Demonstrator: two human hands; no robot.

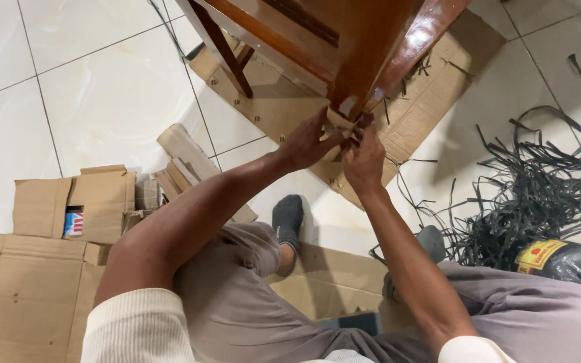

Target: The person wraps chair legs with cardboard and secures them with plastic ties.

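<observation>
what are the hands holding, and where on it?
Both hands, left and right, pinch a small cardboard piece at the bottom end of the wooden leg. Exact finger placement can't be told.

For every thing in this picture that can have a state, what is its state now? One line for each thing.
Left hand: fingers pinching the cardboard wrap.
Right hand: gripping the same wrap from below.
Cardboard wrap: partly on the leg's end.
Wooden furniture leg: glossy, mostly bare.
Flat cardboard sheet: lying on the floor under the furniture.
Small carton: open.
Black straps: loose, tangled in a heap.
</observation>
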